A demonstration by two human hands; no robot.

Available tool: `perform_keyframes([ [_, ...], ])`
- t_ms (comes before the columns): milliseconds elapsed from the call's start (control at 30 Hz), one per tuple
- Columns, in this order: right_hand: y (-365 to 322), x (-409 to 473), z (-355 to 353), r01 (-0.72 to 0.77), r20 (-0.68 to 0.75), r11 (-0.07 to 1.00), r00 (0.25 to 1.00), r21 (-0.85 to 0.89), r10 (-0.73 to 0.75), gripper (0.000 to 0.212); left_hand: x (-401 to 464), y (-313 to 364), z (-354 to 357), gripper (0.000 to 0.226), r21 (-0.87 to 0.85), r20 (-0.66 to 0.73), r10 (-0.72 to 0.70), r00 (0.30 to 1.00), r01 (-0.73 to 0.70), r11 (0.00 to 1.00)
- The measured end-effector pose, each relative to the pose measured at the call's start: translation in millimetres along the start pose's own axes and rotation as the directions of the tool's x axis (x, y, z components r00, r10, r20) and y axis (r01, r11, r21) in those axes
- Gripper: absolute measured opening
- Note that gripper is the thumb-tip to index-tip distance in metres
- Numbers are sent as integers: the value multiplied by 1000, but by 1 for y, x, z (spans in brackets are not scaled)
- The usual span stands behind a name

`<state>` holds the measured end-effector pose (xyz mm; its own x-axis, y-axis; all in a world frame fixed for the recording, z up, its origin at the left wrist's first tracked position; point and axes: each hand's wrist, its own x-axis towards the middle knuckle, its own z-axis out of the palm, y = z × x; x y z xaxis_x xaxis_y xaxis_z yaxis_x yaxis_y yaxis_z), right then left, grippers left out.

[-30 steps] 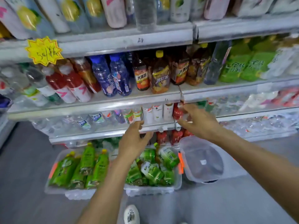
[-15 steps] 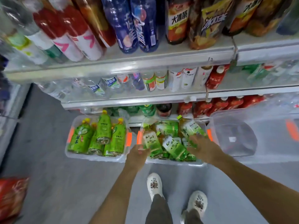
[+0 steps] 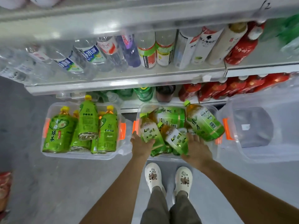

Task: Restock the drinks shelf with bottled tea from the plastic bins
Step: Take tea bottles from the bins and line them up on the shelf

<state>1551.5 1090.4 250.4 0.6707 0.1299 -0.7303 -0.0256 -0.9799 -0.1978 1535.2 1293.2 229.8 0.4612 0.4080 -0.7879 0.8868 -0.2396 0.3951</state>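
Observation:
On the floor below the drinks shelf (image 3: 123, 80) stand clear plastic bins. The middle bin (image 3: 163, 156) holds several green-labelled tea bottles lying in a heap. My left hand (image 3: 140, 146) grips the base of one tea bottle (image 3: 149, 131) at the bin's near left. My right hand (image 3: 196, 147) grips another tea bottle (image 3: 177, 139) beside it. A larger tea bottle (image 3: 203, 122) lies tilted at the bin's right. The left bin (image 3: 48, 154) holds several tea bottles standing upright (image 3: 88, 120).
An empty clear bin (image 3: 239, 151) with orange latches lies at the right. The shelf above carries water, white and red bottles; red bottles (image 3: 233, 88) fill the lowest shelf. My white shoes (image 3: 168, 177) stand just behind the middle bin. A red package (image 3: 4, 188) sits at the left edge.
Both hands dropped from the shelf edge down into the middle bin and closed round two tea bottles. My view tipped down toward the floor.

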Motion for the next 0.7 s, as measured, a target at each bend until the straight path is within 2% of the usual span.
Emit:
perform_keyframes([
  [167, -12, 39, 34, 13, -86, 996, 996, -92, -21, 103, 35, 6, 35, 113, 39, -48, 62, 997, -60, 997],
  [267, -12, 49, 48, -20, -151, 984, 989, -177, -7, 111, 45, 12, 52, 116, 18, -123, -17, 992, 19, 1000],
  [400, -5, 54, 51, 16, -185, 972, 981, -235, -61, 102, 53, 18, 60, 119, -54, -176, -107, 979, 99, 994],
  [567, 3, 48, 40, 15, -120, 994, 992, -112, -29, 99, 58, 3, 34, 106, -18, -160, -72, 984, 70, 997],
  [700, 15, 28, 23, -65, -3, 974, 998, 216, 67, 110, 37, -10, 8, 91, -135, -127, -32, 991, 14, 991],
])
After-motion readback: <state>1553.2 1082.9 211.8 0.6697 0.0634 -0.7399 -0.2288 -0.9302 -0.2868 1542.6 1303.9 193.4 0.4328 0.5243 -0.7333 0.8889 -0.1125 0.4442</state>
